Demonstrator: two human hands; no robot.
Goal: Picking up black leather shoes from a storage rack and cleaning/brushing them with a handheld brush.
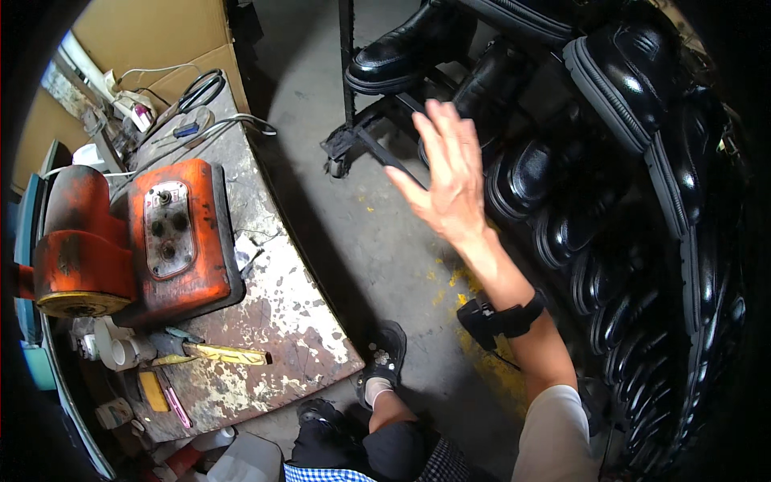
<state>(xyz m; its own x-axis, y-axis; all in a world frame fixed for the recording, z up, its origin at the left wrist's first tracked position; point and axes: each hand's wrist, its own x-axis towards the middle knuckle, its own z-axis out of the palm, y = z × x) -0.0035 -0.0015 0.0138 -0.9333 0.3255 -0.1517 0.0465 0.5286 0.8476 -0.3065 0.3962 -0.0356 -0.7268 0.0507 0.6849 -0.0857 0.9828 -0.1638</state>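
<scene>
My right hand (451,175) reaches out over the floor with its fingers stretched and thumb apart, back of the hand up, holding nothing. A black strap with a small box (499,320) is round that wrist. Nearest to the fingers in the picture is a black rack (376,149) on a caster. A glossy black shoe (401,50) with a thick sole rests on it, toe to the left. More black shoes (526,173) run in rows down the right side; whether the hand touches any, I cannot tell. My left hand is out of view.
On the left, a worn workbench (297,297) carries an orange machine (170,233) with a control panel, cables (205,92), a yellow-handled cutter (229,353) and tape rolls (124,352). Cardboard (161,32) stands behind. A translucent container (247,459) sits below the bench's near edge.
</scene>
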